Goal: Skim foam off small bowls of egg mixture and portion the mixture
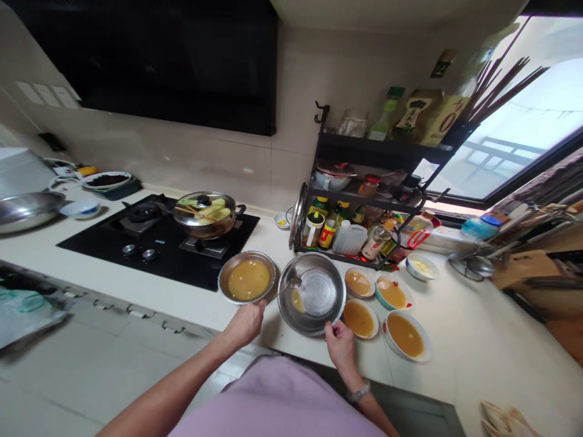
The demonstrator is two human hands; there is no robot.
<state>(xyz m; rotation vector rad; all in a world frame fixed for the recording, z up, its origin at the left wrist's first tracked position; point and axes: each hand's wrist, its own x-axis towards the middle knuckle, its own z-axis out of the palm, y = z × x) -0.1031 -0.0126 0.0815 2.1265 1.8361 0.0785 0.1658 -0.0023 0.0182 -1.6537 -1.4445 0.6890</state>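
Observation:
My left hand [246, 324] is closed around the handle of a metal spoon [294, 283], whose bowl end hangs over the left side of a large steel basin [321, 291]. Only a little yellowish liquid lies in that basin. Its near rim is pinched by my right hand [340, 347]. To the left, touching or almost touching the basin, stands a smaller steel bowl [223, 291] of yellow-brown liquid. Right of the basin are several bowls of similar liquid, among them a white bowl [426, 349] and a bowl with a pale green side [379, 297].
A lidded pan [207, 227] sits on the black gas hob [104, 240]. Behind the bowls, a black rack [382, 149] carries bottles and jars. A small bowl with pale pieces [421, 267] stands at right. A cloth [507, 419] lies at the counter's near right.

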